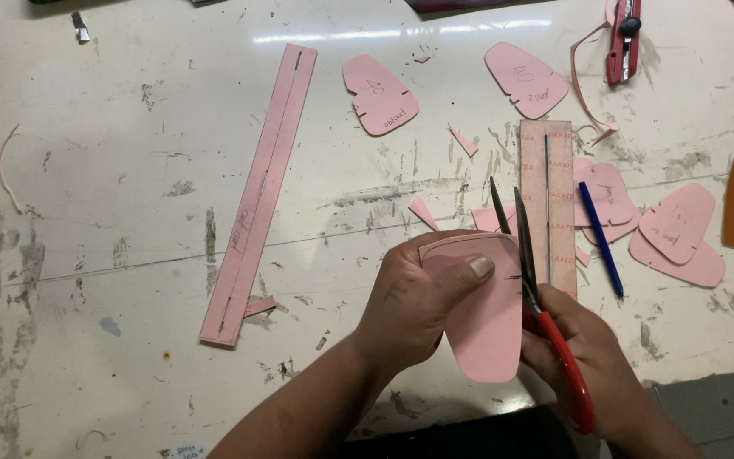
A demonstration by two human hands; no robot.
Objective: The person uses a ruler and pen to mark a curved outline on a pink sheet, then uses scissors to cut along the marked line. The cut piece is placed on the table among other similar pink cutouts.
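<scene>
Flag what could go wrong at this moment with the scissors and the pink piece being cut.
1. The left hand pinches the pink piece with its thumb near the open blades of the red-handled scissors in the right hand; a slip could nick it.
2. The piece is held in the air, so it could flex and the cut wander.
3. The blue pen and the pink strip lie just beyond the blade tips and might be knocked.
</scene>
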